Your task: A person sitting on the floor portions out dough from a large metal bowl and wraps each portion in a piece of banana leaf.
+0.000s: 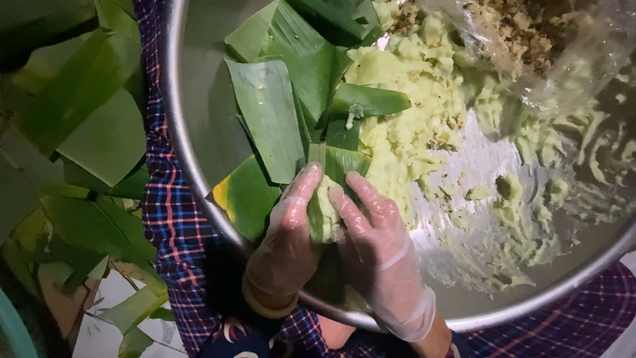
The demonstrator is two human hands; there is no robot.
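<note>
Head view: my gloved left hand (286, 242) and right hand (381, 255) clasp a pale-green dough lump (328, 209) in banana-leaf strip (317, 215), cupped over the steel basin's near rim (218, 222), catching crumbs.

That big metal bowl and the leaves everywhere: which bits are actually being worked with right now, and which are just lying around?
In use:
- left hand and right hand, both in clear gloves
- dough-filled leaf strip pressed between them
- metal bowl
- pale yellow-green dough
- cut leaf pieces in the bowl

Lying about:
- leaf pile outside the bowl
- plastic bag of brown crumbly filling
</note>
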